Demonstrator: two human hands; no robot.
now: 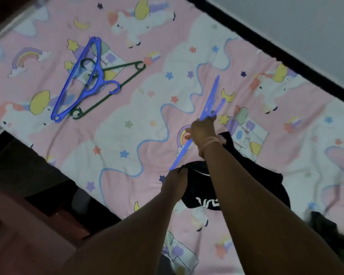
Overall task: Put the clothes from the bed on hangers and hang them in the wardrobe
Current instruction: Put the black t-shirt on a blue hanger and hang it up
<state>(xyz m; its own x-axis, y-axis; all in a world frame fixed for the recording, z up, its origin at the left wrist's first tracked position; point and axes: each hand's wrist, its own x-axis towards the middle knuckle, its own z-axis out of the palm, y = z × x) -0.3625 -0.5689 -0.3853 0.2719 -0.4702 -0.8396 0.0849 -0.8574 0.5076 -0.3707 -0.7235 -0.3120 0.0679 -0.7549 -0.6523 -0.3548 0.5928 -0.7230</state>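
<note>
A black T-shirt (252, 185) with white lettering lies on the bed in the lower middle of the head view, partly under my arms. My right hand (203, 132) grips a blue plastic hanger (209, 102) near its hook, held edge-on above the sheet. The hanger's lower end reaches the shirt's collar. My left hand (175, 181) pinches the collar edge of the shirt beside that end.
The bed carries a pink unicorn-print sheet (127, 126). A second blue hanger (83, 80) lies crossed over a dark green hanger (111, 84) at the upper left. Another dark garment (330, 229) lies at the right edge. A dark bed frame (286, 48) borders the far side.
</note>
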